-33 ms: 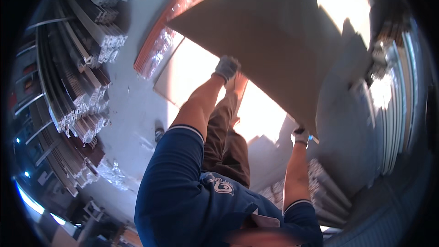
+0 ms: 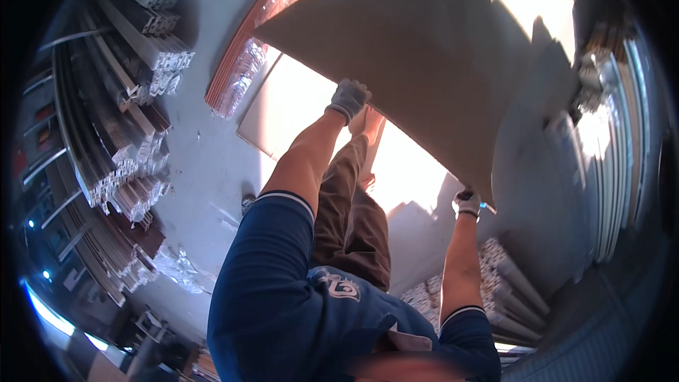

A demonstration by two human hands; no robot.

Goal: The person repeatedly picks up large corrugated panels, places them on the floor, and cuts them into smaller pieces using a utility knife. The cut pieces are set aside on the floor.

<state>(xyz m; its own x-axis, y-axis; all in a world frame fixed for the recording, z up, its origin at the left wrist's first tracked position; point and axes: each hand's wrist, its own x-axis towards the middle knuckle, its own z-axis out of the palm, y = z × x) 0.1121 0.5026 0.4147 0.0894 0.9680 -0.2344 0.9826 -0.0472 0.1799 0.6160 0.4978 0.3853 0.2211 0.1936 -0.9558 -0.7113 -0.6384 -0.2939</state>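
Note:
A large flat brown panel (image 2: 417, 49), possibly cardboard, is raised at a slant in front of me. My left hand (image 2: 349, 99), in a grey glove, is closed on its near edge, left of the middle. At the panel's near right corner, my right hand (image 2: 467, 203), also gloved, is closed on the edge. A small slim thing (image 2: 488, 207) with a light-blue part sticks out beside the right hand; its kind is too small to tell. Under the panel, a pale sheet (image 2: 290, 92) lies on the floor in bright sunlight. The panel hides part of that sheet.
Racks of long profiles (image 2: 113, 141) line the left side. Orange-red lengths in clear plastic wrap (image 2: 244, 74) lie on the floor at the far left. Long pale strips (image 2: 612, 170) stand at the right. Wrapped bundles (image 2: 509, 290) lie near my right arm. Loose plastic film (image 2: 177, 269) is at the lower left.
The view has shifted very slightly. The panel's far left corner sits a little more to the left, and both hands keep their hold at the same places.

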